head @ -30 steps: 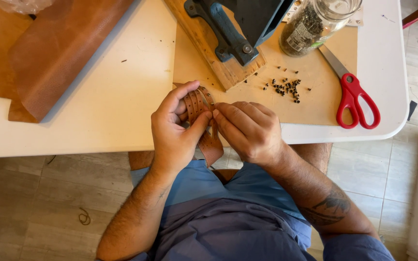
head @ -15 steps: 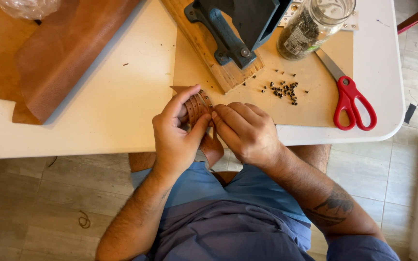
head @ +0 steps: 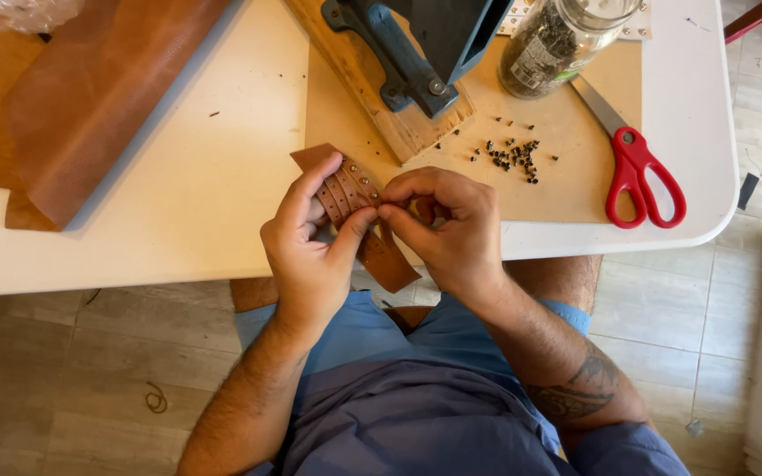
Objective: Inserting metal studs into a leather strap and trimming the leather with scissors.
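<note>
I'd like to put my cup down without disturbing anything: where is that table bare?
The widest bare patch of the white table lies between the rolled brown leather and the tan mat. A narrow strip stays free right of the red scissors. The mat is crowded: small rivets, glass jar, blue press.

Scissors (head: 638, 172) right of rivets (head: 511, 155)

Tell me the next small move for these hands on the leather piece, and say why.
Probably press the right hand fingertips down on the riveted brown leather strap piece: they pinch at its edge while the left hand grips it.
</note>
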